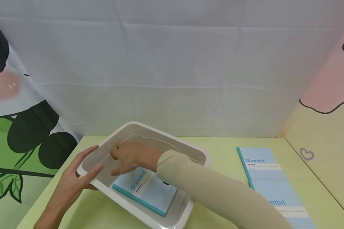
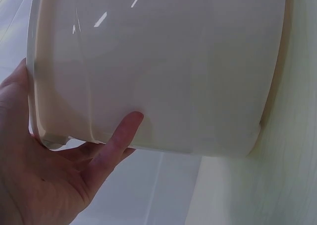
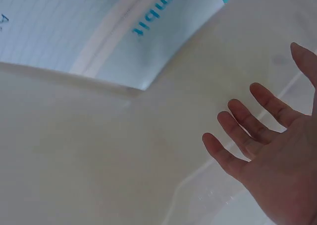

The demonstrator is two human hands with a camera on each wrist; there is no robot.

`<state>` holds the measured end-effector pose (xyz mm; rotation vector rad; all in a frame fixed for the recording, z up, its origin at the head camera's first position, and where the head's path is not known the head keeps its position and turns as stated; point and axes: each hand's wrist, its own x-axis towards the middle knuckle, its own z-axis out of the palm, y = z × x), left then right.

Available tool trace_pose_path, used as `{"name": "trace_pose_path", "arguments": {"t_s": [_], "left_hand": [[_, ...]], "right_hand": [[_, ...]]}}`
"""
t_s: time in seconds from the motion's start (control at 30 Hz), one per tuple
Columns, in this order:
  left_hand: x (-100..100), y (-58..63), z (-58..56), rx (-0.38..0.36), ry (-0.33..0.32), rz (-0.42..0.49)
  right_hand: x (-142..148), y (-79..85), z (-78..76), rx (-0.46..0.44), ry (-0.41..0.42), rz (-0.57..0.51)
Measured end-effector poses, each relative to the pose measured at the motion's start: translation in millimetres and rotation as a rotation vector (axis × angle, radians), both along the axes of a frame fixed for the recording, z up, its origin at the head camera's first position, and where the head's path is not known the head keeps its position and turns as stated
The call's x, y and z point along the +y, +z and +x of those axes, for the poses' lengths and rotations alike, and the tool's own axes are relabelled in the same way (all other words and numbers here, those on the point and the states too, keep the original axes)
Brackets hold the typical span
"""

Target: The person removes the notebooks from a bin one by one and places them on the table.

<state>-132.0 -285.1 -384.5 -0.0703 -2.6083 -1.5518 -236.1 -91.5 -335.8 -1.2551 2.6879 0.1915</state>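
One notebook (image 1: 153, 190) lies inside the single bin (image 1: 166, 139), two more notebooks (image 1: 263, 176) (image 1: 290, 203) to its right, each presumably light, flexible, smooth-covered and best gripped at the spine (image 1: 139, 201); the left hand (image 1: 71, 183) pinches the bin's left end, while the right hand (image 1: 133, 157), fingers spread and holding nothing, hangs inside.

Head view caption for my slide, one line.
Left hand grips a white tub holding a Gambit notebook; the empty right hand reaches inside.

Soft light, motion-blurred right hand (image 1: 136, 156)
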Motion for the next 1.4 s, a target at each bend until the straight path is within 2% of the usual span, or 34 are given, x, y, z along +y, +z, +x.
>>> {"name": "trace_pose_path", "arguments": {"t_s": [0.27,0.5,0.67,0.8,1.0,1.4], "left_hand": [[3,2.1,0.2,0.009,-0.006,0.004],[5,3.9,1.8,0.028,-0.003,0.003],[6,5.1,2.0,0.026,0.002,0.003],[6,5.6,2.1,0.031,0.000,0.004],[4,5.4,3.9,0.037,0.001,0.011],[3,1.8,7.8,0.044,-0.008,0.034]], "right_hand": [[-1,-27.3,5.3,-0.046,-0.010,0.070],[1,-35.6,8.1,-0.114,-0.038,0.126],[3,-42.1,10.5,-0.137,-0.017,0.154],[2,-48.2,13.2,-0.089,0.017,0.188],[-1,-53.8,18.9,0.051,0.071,0.252],[-7,-53.2,24.1,0.046,0.037,0.268]]}}
